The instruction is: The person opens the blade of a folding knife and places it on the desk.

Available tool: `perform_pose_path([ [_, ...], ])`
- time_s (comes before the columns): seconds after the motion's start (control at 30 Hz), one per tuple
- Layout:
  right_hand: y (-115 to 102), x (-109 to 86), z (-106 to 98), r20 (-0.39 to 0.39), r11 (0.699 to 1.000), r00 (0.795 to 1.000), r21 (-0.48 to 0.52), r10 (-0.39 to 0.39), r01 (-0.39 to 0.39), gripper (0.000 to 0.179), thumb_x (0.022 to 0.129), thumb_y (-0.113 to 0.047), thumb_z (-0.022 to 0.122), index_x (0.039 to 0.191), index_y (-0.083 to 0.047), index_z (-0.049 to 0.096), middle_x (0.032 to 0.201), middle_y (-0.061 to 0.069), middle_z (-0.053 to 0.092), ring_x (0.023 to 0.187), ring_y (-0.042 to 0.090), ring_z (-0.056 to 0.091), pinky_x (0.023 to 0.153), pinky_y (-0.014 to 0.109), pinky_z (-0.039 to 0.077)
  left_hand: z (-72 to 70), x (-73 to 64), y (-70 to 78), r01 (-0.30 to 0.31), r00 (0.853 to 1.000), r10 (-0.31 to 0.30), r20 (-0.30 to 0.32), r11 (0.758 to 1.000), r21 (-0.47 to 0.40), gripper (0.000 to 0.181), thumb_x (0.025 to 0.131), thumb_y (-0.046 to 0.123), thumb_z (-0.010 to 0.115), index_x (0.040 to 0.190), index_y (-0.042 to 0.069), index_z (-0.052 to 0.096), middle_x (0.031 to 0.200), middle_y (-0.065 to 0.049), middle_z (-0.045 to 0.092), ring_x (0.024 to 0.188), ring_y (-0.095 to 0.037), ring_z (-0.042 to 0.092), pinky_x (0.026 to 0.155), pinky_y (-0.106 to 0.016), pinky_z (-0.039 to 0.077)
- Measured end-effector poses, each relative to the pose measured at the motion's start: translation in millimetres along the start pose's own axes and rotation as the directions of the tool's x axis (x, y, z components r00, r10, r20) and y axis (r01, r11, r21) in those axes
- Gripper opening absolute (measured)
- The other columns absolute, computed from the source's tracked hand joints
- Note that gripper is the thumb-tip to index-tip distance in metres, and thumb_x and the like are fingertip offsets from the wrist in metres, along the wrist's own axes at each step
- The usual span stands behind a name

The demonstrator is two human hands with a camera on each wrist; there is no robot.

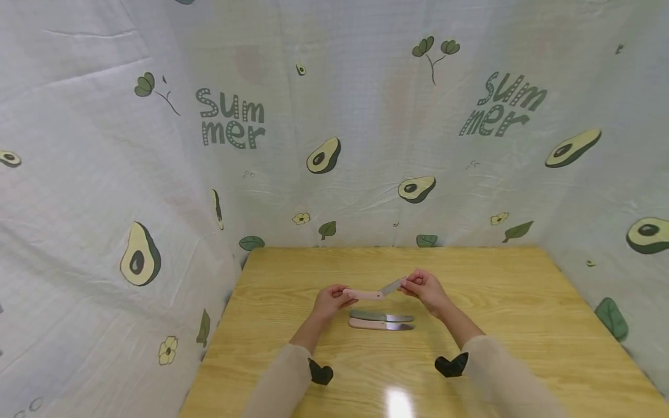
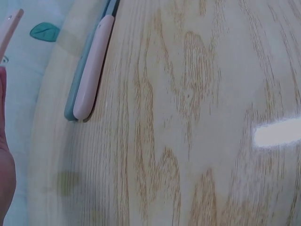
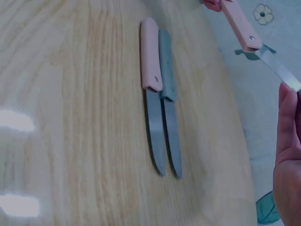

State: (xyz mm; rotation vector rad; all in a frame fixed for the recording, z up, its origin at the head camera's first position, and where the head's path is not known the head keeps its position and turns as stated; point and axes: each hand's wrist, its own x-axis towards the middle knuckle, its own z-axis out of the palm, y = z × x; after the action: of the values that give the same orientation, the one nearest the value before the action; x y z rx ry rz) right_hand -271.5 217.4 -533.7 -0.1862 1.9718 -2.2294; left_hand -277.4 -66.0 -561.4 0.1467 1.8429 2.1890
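Note:
Above the table, my two hands hold a pink-handled folding knife (image 1: 366,295) between them. Its blade (image 3: 277,67) stands at an angle to the handle, partly folded out. My left hand (image 1: 330,301) pinches the handle's end. With thumb and fingers, my right hand (image 1: 425,289) pinches the blade near its tip. Closer to me on the table lie two more folding knives side by side, blades out and pointing right: a green-handled knife (image 1: 367,316) and a pink-handled knife (image 1: 367,324). In the left wrist view only the edge of my left hand shows.
The knives lie on a wooden table (image 1: 292,267) with a bright light reflection (image 1: 398,400) near its front. A pale cloth (image 1: 360,116) printed with avocados and leaves hangs behind and at both sides. Black wrist straps (image 1: 452,366) sit at both sleeve cuffs.

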Motion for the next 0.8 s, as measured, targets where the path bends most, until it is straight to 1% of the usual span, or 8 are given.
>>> perform_pose_path([
  [0.1, 8, -6.1, 8, -0.062, 0.992, 0.998, 0.128, 0.006, 0.002, 0.007, 0.094, 0.000, 0.057, 0.091, -0.003, 0.053, 0.083, -0.002, 0.070, 0.081, 0.008, 0.072, 0.078, 0.020, 0.059, -0.1, 0.6, -0.1, -0.008, 0.999, 0.006, -0.042, 0.999, -0.036, 0.032, 0.093, -0.007, 0.055, 0.121, -0.021, 0.049, 0.089, -0.006, 0.063, 0.084, -0.013, 0.069, 0.089, -0.034, 0.058],
  [0.2, 14, -9.9, 15, -0.130, 0.972, 0.991, 0.234, 0.018, 0.013, 0.012, 0.095, 0.004, 0.055, 0.089, -0.007, 0.054, 0.083, -0.001, 0.070, 0.081, 0.010, 0.072, 0.078, 0.020, 0.058, 1.0, 2.3, -2.0, -0.014, 0.997, 0.006, -0.072, 0.993, -0.117, 0.036, 0.092, -0.009, 0.055, 0.124, -0.023, 0.045, 0.088, -0.005, 0.063, 0.083, -0.011, 0.069, 0.087, -0.031, 0.058],
  [0.33, 19, -13.1, 23, -0.184, 0.947, 0.981, 0.323, 0.061, 0.002, 0.009, 0.094, 0.002, 0.056, 0.089, -0.005, 0.053, 0.083, 0.001, 0.071, 0.081, 0.012, 0.073, 0.077, 0.018, 0.058, 4.3, 3.3, -4.3, -0.040, 0.993, 0.018, -0.116, 0.982, -0.185, 0.035, 0.091, -0.011, 0.056, 0.122, -0.024, 0.044, 0.085, -0.004, 0.063, 0.080, -0.010, 0.069, 0.083, -0.029, 0.059],
  [0.4, 21, -14.5, 25, -0.201, 0.939, 0.976, 0.344, 0.089, -0.014, 0.007, 0.093, 0.000, 0.060, 0.091, -0.003, 0.053, 0.083, 0.001, 0.071, 0.082, 0.012, 0.073, 0.077, 0.018, 0.058, 5.4, 3.2, -5.3, -0.053, 0.991, 0.027, -0.133, 0.979, -0.198, 0.033, 0.091, -0.011, 0.056, 0.119, -0.024, 0.046, 0.083, -0.003, 0.063, 0.078, -0.009, 0.069, 0.080, -0.027, 0.060],
  [0.5, 24, -16.6, 27, -0.214, 0.930, 0.970, 0.366, 0.119, -0.033, 0.008, 0.092, -0.001, 0.060, 0.091, -0.002, 0.053, 0.083, 0.002, 0.072, 0.082, 0.012, 0.073, 0.077, 0.018, 0.058, 5.2, 2.3, -6.5, -0.059, 0.991, 0.034, -0.133, 0.980, -0.192, 0.033, 0.091, -0.012, 0.055, 0.120, -0.025, 0.045, 0.083, -0.003, 0.063, 0.078, -0.009, 0.069, 0.079, -0.025, 0.060],
  [0.57, 25, -17.7, 26, -0.207, 0.933, 0.971, 0.358, 0.121, -0.040, 0.008, 0.093, 0.001, 0.058, 0.090, -0.005, 0.053, 0.082, 0.000, 0.072, 0.082, 0.011, 0.073, 0.078, 0.019, 0.058, 4.0, 1.2, -7.0, -0.049, 0.993, 0.028, -0.119, 0.983, -0.177, 0.033, 0.091, -0.011, 0.056, 0.120, -0.024, 0.046, 0.084, -0.003, 0.063, 0.079, -0.010, 0.069, 0.081, -0.026, 0.060],
  [0.7, 27, -19.1, 18, -0.186, 0.949, 0.980, 0.314, 0.073, -0.011, 0.013, 0.094, 0.008, 0.053, 0.097, -0.004, 0.052, 0.082, -0.003, 0.070, 0.081, 0.009, 0.071, 0.078, 0.019, 0.058, 0.1, -1.6, -7.4, -0.018, 0.998, 0.011, -0.069, 0.994, -0.106, 0.033, 0.092, -0.008, 0.057, 0.121, -0.023, 0.048, 0.088, -0.006, 0.066, 0.081, -0.013, 0.071, 0.086, -0.031, 0.059],
  [0.8, 28, -19.8, 12, -0.175, 0.972, 0.984, 0.233, 0.037, 0.005, 0.018, 0.092, 0.010, 0.054, 0.107, 0.001, 0.048, 0.082, -0.006, 0.069, 0.080, 0.006, 0.068, 0.077, 0.020, 0.059, -2.3, -3.2, -8.3, 0.000, 0.999, -0.003, -0.046, 0.998, -0.061, 0.034, 0.092, -0.006, 0.057, 0.122, -0.022, 0.050, 0.090, -0.007, 0.068, 0.082, -0.014, 0.071, 0.090, -0.035, 0.057],
])
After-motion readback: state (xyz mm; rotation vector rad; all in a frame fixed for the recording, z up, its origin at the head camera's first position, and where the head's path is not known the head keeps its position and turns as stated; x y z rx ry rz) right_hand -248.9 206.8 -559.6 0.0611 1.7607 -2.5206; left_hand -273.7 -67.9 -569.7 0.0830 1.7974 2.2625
